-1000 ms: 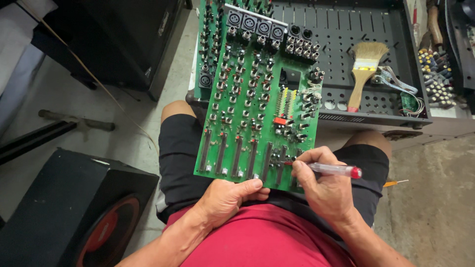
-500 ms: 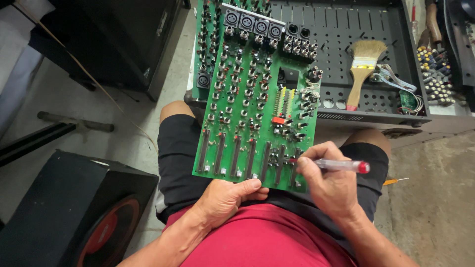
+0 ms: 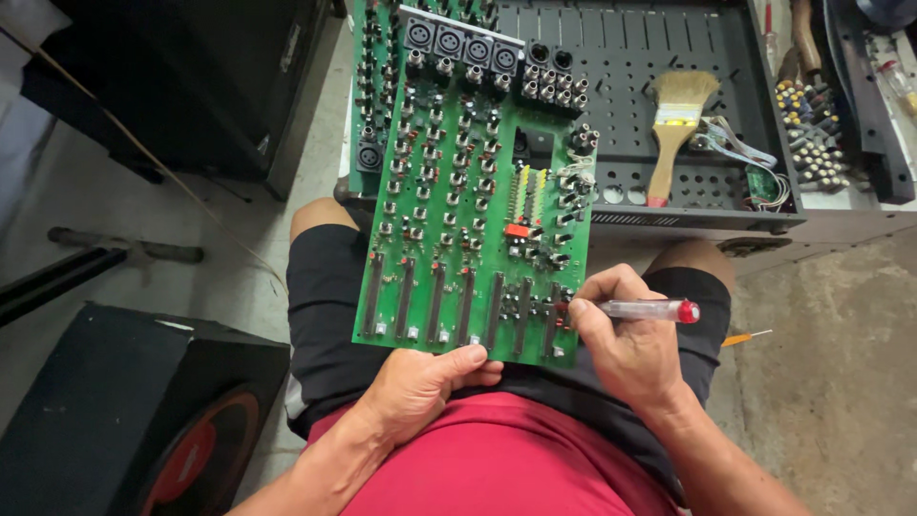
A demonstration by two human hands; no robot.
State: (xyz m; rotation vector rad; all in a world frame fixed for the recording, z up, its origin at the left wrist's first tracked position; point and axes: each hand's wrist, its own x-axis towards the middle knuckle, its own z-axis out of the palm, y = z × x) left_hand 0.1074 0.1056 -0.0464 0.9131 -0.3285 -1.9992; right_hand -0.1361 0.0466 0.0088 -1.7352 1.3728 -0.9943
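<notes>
From the head camera, a large green circuit board [image 3: 468, 201] lies tilted across the person's lap, its near edge over the black shorts [image 3: 325, 315] and its far end reaching up onto a black metal case [image 3: 669, 57] on the floor ahead.

The left hand [image 3: 420, 382] grips the board's near edge from below, thumb laid along the rim and the other fingers hidden under the board, so the hand is closed on it.

The right hand [image 3: 621, 339] is curled tight around a clear pen with a red cap [image 3: 645, 310]. The pen lies nearly level, cap pointing right, its tip at the board's lower right corner beside the row of long black slider parts; whether the tip touches cannot be told.

On the case lies 1 paintbrush [image 3: 676, 124] with a wooden handle, near a bundle of wires [image 3: 750, 158]. A black speaker box [image 3: 124, 411] stands at lower left.
</notes>
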